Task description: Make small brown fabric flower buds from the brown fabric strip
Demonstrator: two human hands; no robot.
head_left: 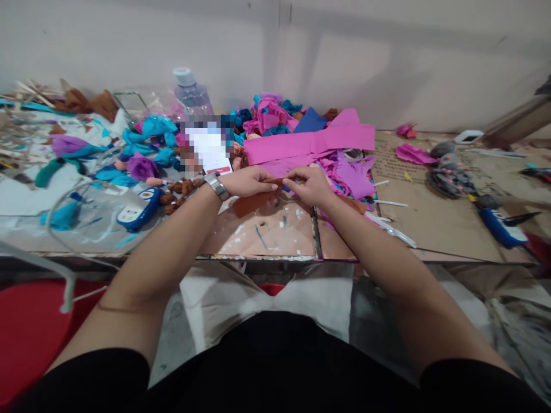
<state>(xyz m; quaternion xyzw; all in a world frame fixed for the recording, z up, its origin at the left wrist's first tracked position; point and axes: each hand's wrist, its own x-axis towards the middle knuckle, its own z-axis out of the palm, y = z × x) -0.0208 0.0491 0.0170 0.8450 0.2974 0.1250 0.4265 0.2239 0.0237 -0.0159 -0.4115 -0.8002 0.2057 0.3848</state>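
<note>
Over the front middle of the table, my left hand (247, 182) and my right hand (310, 184) meet with thumbs almost touching. Both pinch a brown strip of crepe-like paper (253, 205), which hangs down below the left fingers. A thin ring-like loop shows just under my right fingers; what it belongs to is unclear. Right behind the hands lie broad pink paper strips (344, 140) and crumpled purple paper (356, 176). A phone (210, 150), partly blurred out, leans just beyond my left hand.
Left of me are a blue-and-white device (140, 209), brown beads (176, 195), teal paper flowers (157, 129) and a clear bottle (193, 97). To the right, white scissors (394, 230), a grey bundle (451, 178) and another blue device (501, 226) lie on cardboard (413, 201).
</note>
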